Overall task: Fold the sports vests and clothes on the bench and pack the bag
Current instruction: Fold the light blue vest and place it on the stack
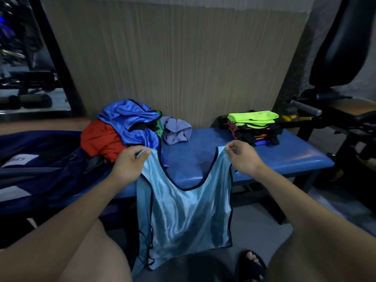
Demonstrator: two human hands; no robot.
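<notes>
A light blue sports vest point(183, 212) with dark trim hangs in front of the blue padded bench point(295, 153). My left hand point(128, 163) pinches its left shoulder strap and my right hand point(242, 157) pinches the right strap, holding it spread out. On the bench behind lies an unfolded heap: a royal blue vest point(130, 121), a red garment point(99, 139), a bit of green, and a lilac cloth point(176, 131). A stack of folded vests point(254, 127), neon green on top, sits at the bench's right end. A dark navy bag point(40, 165) lies at the left.
A beige ribbed wall panel point(173, 58) stands behind the bench. Gym equipment with a black padded seat point(341, 47) crowds the right side, and a mirror point(24, 58) is at the far left. My knee and a sandalled foot point(254, 263) are near the grey floor below.
</notes>
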